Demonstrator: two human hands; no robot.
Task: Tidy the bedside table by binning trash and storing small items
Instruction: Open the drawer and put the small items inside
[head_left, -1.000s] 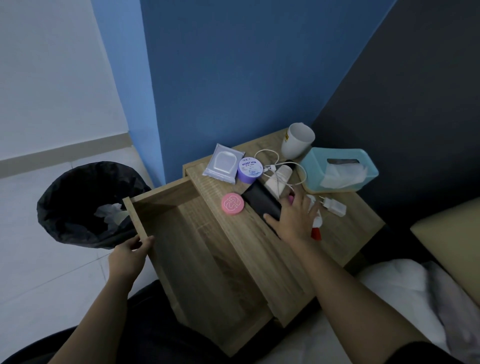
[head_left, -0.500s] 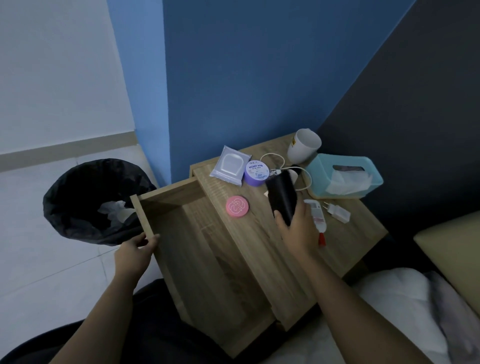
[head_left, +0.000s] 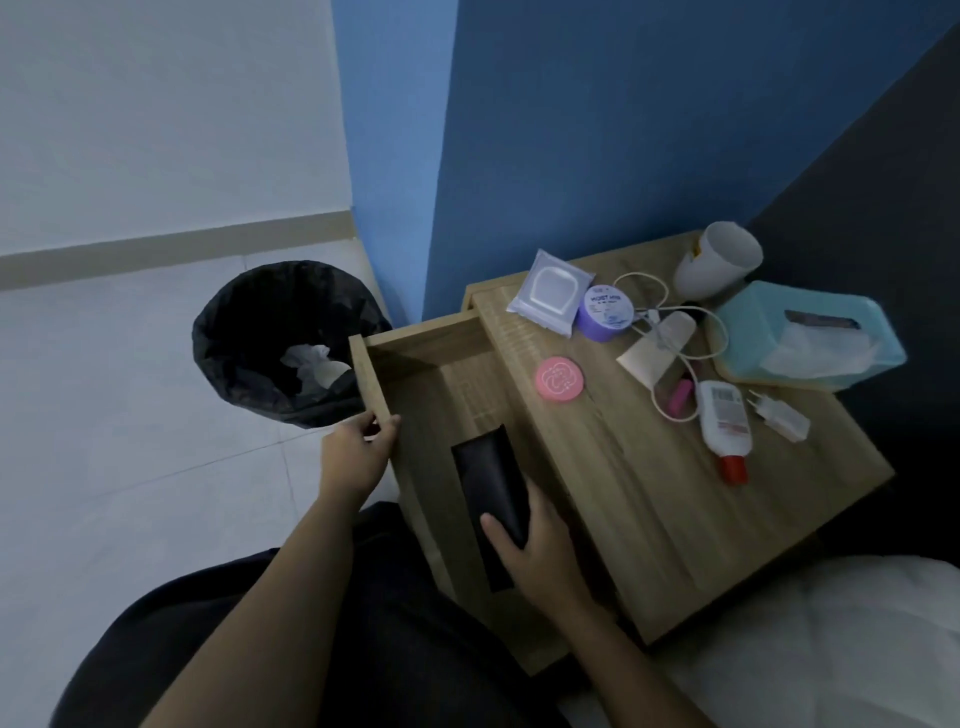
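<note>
The wooden bedside table (head_left: 649, 499) has its drawer (head_left: 415, 345) pulled out to the left. My right hand (head_left: 535, 545) holds a flat black case (head_left: 488, 478) low inside the drawer, fingers wrapped over its near end. My left hand (head_left: 358, 452) grips the drawer's front edge. On the tabletop lie a pink round tin (head_left: 559, 378), a purple jar (head_left: 602, 313), a wipes packet (head_left: 549, 291), a cream tube (head_left: 655, 347), a white bottle with a red cap (head_left: 724, 423), a white charger plug (head_left: 779, 414) and a white cable (head_left: 670, 410).
A black-lined bin (head_left: 285, 338) with crumpled tissue stands on the floor left of the drawer. A white cup (head_left: 719, 260) and a teal tissue box (head_left: 810, 338) sit at the table's back right. White bedding (head_left: 831, 649) lies at the lower right.
My right hand lifted the black case off the tabletop and carried it left and down into the open drawer. My left hand stayed on the drawer's front edge.
</note>
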